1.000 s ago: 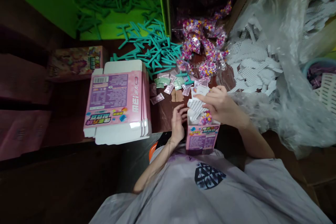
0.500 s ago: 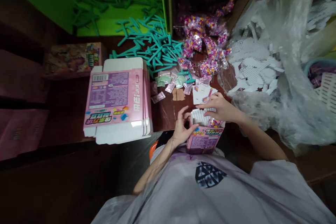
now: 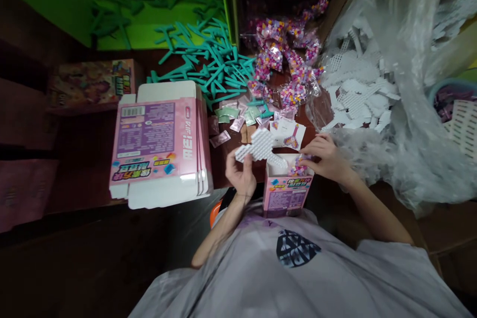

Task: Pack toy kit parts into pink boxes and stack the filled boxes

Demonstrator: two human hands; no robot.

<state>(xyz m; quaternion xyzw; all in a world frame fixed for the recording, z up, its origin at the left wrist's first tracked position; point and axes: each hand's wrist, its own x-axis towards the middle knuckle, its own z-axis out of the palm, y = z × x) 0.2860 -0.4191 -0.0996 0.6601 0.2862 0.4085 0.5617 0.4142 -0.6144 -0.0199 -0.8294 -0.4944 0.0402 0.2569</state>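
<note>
Pinching a white pegboard [image 3: 261, 148], left fingers [image 3: 234, 159] curl closed.

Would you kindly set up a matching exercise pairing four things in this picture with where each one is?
Things:
1. white pegboard piece
2. small pink box
3. stack of flat pink boxes
4. teal plastic sticks

Places:
A. piled at the far side of the table, by the green bin
B. held in the left hand
C. lying to the left of the hands
D. standing open in front of the person, right hand at its top

Pairs: 1-B, 2-D, 3-C, 4-A
</note>
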